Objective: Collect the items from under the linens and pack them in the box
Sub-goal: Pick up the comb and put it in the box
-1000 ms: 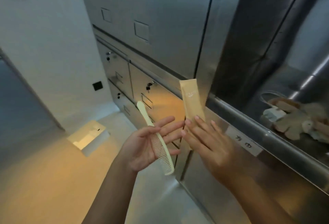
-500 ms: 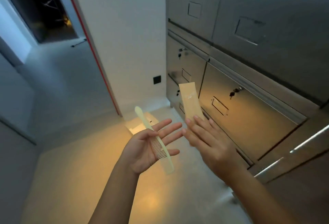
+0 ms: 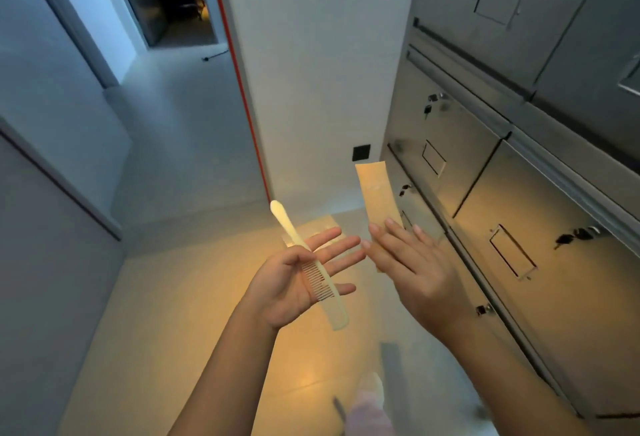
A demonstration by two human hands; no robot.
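Holding, left hand [image 3: 284, 291]: fingers spread straight, thumb pinning pale comb [image 3: 325, 285] across the palm, frame centre.
Right hand [image 3: 412, 262]: fingers nearly straight, gripping tan sachet [image 3: 375, 193] upright, right of centre.
Lockers [image 3: 519, 210]: right side.

Steel lockers [image 3: 571, 297] (keys [image 3: 430, 106] in several doors) stand right of the grip; white wall [image 3: 311, 71] beyond, warm-lit floor [image 3: 166, 314] below.
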